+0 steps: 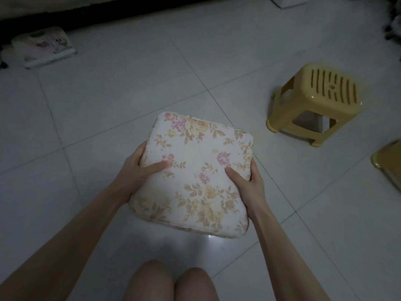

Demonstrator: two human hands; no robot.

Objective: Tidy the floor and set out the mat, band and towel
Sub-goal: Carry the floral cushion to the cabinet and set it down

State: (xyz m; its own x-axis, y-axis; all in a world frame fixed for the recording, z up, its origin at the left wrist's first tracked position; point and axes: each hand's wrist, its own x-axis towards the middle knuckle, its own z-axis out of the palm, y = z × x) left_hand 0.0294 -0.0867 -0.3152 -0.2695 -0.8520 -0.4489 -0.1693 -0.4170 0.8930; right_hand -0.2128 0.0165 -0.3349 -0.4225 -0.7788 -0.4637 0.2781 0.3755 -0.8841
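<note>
Two hands hold a square cushion (195, 166) over the tiled floor (108, 94), in front of the person's bare knees (152, 281). The cushion is white, printed with pink and yellow flowers, thick and soft, with rounded corners. It sits in the middle of the view, turned a little so that one corner points away from the person.

The left hand (138, 168) grips the cushion's left edge: the thumb lies flat on the top face and the fingers curl round the side and out of sight underneath. The right hand (249, 181) grips the right edge in the same way, thumb on top and fingers wrapped round the side. The two hands are well apart, with the width of the cushion between them. Whether the cushion's near edge touches the floor cannot be told.

A yellow plastic stool (321, 101) with slots in its seat stands upright on the floor to the right, well apart from the cushion. Part of another yellow thing (388, 161) shows at the right edge, cut off by the frame. At the upper left, a pale printed bundle (43, 47) lies on the floor beside a dark strip (86, 16) that runs along the top of the view.
</note>
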